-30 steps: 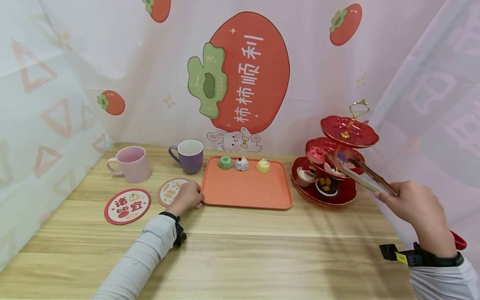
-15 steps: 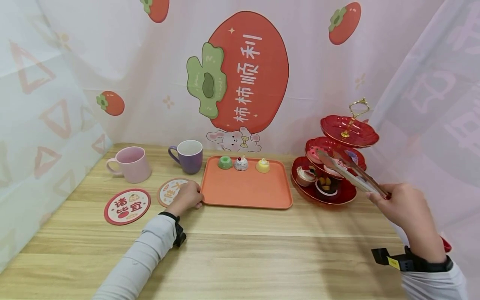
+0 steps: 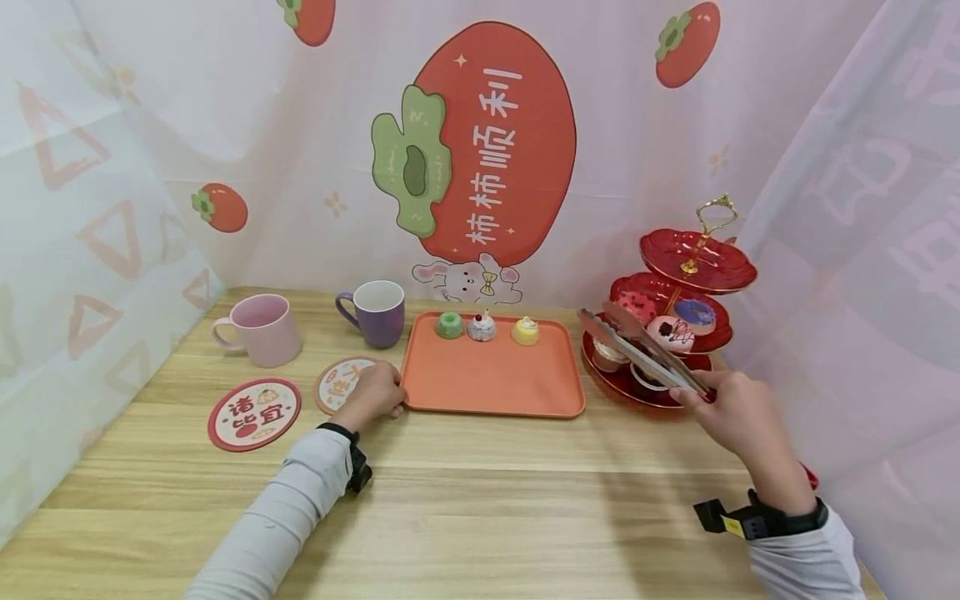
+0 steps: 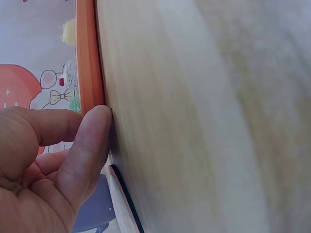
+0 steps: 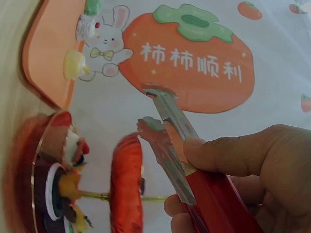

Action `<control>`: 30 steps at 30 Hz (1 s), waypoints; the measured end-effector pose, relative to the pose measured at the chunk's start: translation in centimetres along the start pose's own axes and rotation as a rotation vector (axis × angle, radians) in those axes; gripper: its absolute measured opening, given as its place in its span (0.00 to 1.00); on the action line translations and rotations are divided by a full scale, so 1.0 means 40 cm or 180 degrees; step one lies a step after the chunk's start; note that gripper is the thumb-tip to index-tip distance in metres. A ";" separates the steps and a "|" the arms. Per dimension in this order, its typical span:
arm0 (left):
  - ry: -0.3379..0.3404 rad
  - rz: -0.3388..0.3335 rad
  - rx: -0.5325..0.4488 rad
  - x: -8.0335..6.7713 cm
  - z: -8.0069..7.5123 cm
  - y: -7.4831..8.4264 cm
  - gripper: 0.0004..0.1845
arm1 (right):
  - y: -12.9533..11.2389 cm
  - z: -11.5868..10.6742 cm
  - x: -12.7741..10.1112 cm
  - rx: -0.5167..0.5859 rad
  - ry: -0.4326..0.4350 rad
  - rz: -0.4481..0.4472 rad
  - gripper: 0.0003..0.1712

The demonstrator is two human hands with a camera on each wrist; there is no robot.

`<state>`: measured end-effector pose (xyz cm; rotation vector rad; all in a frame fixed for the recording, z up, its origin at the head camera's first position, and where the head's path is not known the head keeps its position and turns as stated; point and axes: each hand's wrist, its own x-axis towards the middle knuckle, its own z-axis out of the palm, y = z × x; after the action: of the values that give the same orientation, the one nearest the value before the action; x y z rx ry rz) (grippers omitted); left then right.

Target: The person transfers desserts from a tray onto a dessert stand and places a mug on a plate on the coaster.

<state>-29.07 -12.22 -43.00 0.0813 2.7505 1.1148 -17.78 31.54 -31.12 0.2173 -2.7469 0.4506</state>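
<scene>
My left hand [image 3: 371, 393] pinches the near left corner of the orange tray [image 3: 495, 379] between thumb and index finger, as the left wrist view shows. Along the tray's back edge sit a green ring cake [image 3: 450, 325], a greyish-white cake with a red berry [image 3: 482, 327] and a yellow cake [image 3: 526, 332]. In my right hand [image 3: 738, 417] are metal food tongs [image 5: 177, 119] with a red handle. The tongs' tips stand apart with nothing between them, in front of the red three-tier stand [image 3: 697, 260]. A pink-and-white doughnut [image 3: 670, 333] lies on its middle tier.
The middle tier also bears a pink doughnut [image 3: 637, 306] and a blue-purple one [image 3: 696, 312]. A cupcake [image 3: 609, 358] and a dark tart, both partly behind the tongs, sit below. At left are a pink mug [image 3: 266, 331], a purple mug [image 3: 381, 315] and two round coasters [image 3: 255, 414].
My right hand has moved left with the tongs, whose tips have passed from the stand's middle tier toward the tray. The left hand and the cakes have stayed where they were.
</scene>
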 end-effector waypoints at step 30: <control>-0.0003 0.0040 0.0079 0.004 0.000 -0.001 0.12 | -0.015 0.259 0.062 0.0108 -0.0425 0.0265 0.07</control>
<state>-29.21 -12.24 -43.04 0.1026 2.7671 1.0836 -23.20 27.28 -39.27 0.1467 -2.8890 0.5228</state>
